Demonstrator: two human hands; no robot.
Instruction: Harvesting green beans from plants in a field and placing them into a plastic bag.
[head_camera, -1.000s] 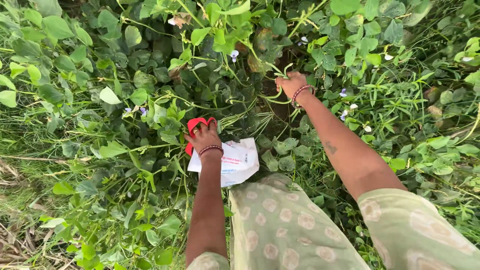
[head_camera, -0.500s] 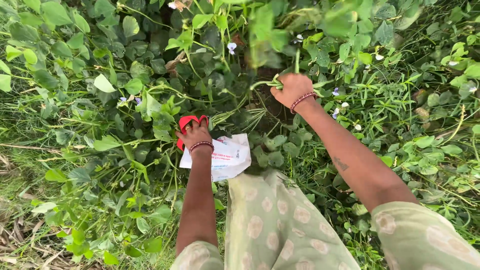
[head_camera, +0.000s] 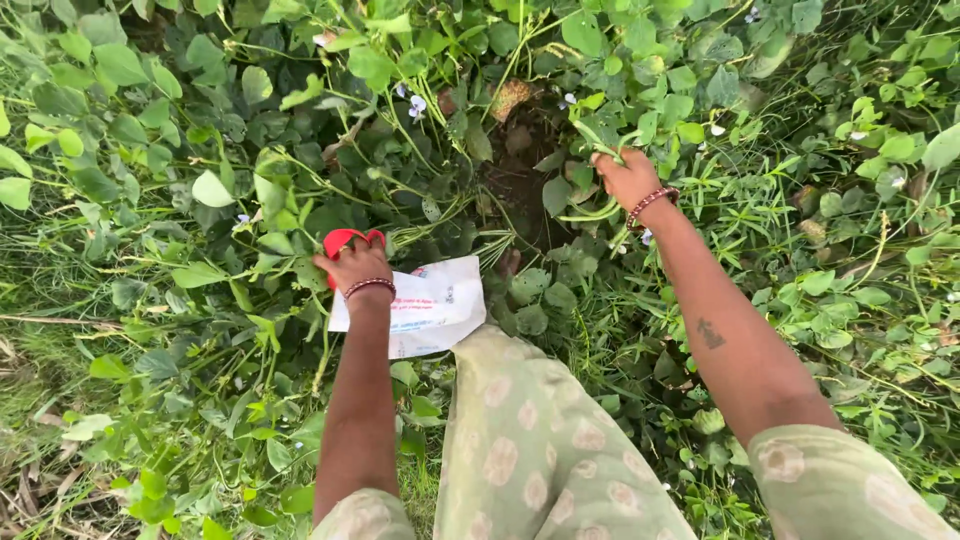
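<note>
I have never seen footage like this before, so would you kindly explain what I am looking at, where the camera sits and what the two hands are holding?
There is no machine here: a person works with two bare hands, and the single camera sits on their head, looking down over their patterned green garment. The ground is covered in leafy green plants with small pale flowers. The left hand grips something red, which looks like a tool handle but is mostly hidden, next to a white printed bag lying on the leaves. The right hand is closed around thin green stems. Both wrists wear bead bracelets.
</note>
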